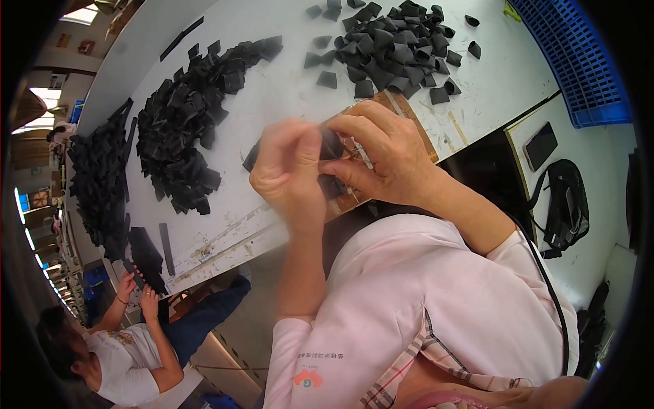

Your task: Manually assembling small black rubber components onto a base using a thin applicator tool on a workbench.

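My left hand (pixel 289 170) and my right hand (pixel 385 157) meet above the near edge of the white table (pixel 286 88). Together they pinch a small black fabric piece (pixel 332 144), mostly hidden by the fingers. A second dark piece (pixel 330 185) shows just below the fingers; I cannot tell which hand holds it. Under the hands lies a wooden board (pixel 415 119). A heap of folded black pieces (pixel 395 44) lies beyond my right hand. A spread of flat black pieces (pixel 184 123) lies to the left of my left hand.
A blue plastic crate (pixel 579 54) stands at the far right. A phone (pixel 540 145) and a black strap bag (pixel 565 204) lie on a side surface. Another person's hands (pixel 136 293) handle black strips at the table's left end, beside a further black pile (pixel 99 177).
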Motion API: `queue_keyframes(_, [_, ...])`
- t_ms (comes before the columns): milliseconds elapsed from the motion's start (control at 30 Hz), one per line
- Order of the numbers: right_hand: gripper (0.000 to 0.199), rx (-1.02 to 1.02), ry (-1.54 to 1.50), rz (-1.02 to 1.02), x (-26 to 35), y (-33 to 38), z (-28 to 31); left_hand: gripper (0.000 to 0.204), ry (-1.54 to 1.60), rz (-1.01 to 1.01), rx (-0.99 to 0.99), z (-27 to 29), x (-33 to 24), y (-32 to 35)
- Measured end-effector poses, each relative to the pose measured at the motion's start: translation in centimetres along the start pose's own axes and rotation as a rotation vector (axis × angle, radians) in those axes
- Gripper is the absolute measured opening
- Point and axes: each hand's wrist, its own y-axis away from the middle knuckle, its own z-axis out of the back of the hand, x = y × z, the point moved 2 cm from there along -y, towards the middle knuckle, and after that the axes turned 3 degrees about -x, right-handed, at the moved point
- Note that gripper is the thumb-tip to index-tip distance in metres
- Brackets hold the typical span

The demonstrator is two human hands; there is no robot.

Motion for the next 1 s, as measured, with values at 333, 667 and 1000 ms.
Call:
queue_keyframes(333, [0.016, 0.071, 0.084, 0.013, 0.1, -1.1, 0.1, 0.012, 0.455, 0.355, -0.213, 1.2, 0.8, 0.6])
queue_keyframes(667, [0.006, 0.191, -0.303, -0.219, -1.8, -0.7, 0.1, 0.008, 0.427, 0.386, -0.240, 1.4, 1.4, 1.3])
queue_keyframes(1000, [0.005, 0.147, -0.160, -0.179, -1.4, -0.4, -0.3, 0.006, 0.270, 0.215, -0.084, 0.4, 1.1, 0.6])
